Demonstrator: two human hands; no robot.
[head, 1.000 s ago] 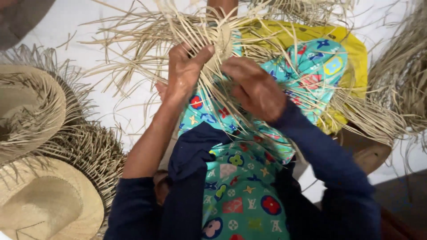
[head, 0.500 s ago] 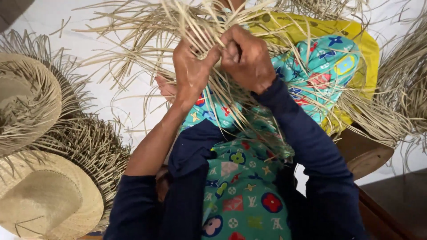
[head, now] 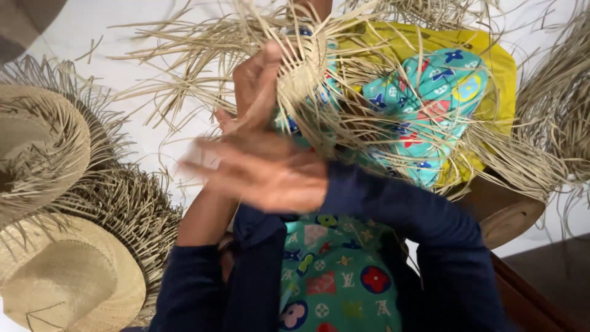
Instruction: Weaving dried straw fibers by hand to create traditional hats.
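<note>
A half-woven straw piece point(head: 301, 67) with long loose strands fanning out all round is held up at about twelve o'clock in the view, over a lap covered in turquoise patterned cloth point(head: 424, 98). It is gripped by the left hand point(head: 258, 86), whose fingers are pressed together against the woven edge, thumb side up. The right hand point(head: 264, 175) is seen at the centre, blurred, its fingers spread flat and pointing towards nine o'clock; nothing can be made out in its grasp.

The step in hand is judged to be weaving, between two passes of a strand: the work is steadied by one hand while the other is free of it. For the next move, a single loose strand would have to be singled out from the fan and pinched close to the woven edge, the tension being kept by the left hand.

Finished and unfinished straw hats point(head: 67, 289) are stacked at seven to nine o'clock on the white floor point(head: 123, 55).
</note>
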